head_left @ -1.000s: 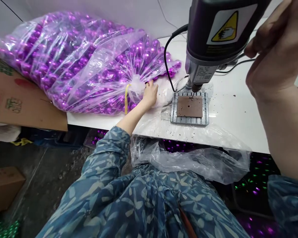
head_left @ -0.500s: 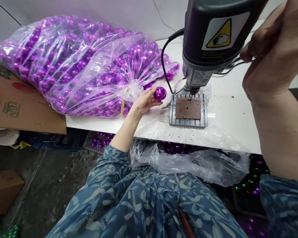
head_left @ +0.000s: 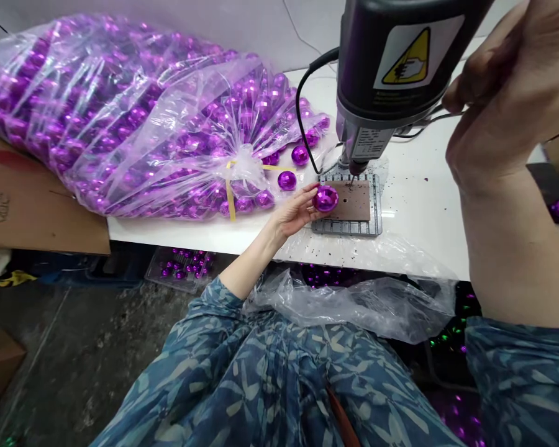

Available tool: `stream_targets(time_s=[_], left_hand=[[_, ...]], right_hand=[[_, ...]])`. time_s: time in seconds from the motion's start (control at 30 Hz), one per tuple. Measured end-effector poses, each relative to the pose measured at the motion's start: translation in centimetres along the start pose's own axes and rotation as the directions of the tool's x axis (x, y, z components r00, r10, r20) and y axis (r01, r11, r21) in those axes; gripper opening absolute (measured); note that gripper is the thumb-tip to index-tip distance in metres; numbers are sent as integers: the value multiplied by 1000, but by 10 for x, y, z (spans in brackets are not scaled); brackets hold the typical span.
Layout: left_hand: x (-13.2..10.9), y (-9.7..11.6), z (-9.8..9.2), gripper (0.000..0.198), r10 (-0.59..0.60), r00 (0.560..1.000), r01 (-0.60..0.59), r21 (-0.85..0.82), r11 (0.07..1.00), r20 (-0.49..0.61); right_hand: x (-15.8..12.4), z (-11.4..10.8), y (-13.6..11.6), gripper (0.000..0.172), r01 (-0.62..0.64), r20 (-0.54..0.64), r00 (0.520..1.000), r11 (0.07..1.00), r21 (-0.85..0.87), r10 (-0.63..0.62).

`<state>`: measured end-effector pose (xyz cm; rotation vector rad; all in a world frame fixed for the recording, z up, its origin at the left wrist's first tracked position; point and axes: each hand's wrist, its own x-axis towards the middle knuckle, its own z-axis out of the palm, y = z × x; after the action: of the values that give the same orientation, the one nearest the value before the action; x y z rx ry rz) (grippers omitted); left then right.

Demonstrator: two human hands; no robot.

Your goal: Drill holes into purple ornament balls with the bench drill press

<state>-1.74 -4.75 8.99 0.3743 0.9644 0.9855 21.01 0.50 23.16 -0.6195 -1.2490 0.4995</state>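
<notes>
My left hand (head_left: 302, 212) pinches a shiny purple faceted ball (head_left: 326, 198) in its fingertips. The ball is over the left edge of a brown board (head_left: 359, 208) with a small hole, which lies on a grooved grey metal base (head_left: 347, 228). Above the board hangs the bit of a black drill press (head_left: 386, 68) with a yellow warning sticker. At the upper right my right hand (head_left: 507, 99) is curled closed beside the drill, around its handle, which the fingers mostly hide. Loose purple balls (head_left: 287, 180) lie on the table left of the base.
A big tied clear bag (head_left: 135, 118) of purple balls fills the table's left side, beside a cardboard box (head_left: 37, 205). Dark shavings dot the white table (head_left: 419, 217). Clear plastic sheeting (head_left: 354, 307) hangs over the front edge. A clear bin (head_left: 179, 270) with purple balls stands below.
My left hand has carried the purple ball right, from beside the bag's knot to the board's left edge. The right hand keeps its place by the drill; the whole view has shifted slightly.
</notes>
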Motion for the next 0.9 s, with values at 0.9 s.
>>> stream_targets(time_s=[0.9], left_hand=[[66,-50,-23,63,480,848,-530,381,757,226]], right_hand=[[2,-1,0,55,84,34,996,996,31,-85]])
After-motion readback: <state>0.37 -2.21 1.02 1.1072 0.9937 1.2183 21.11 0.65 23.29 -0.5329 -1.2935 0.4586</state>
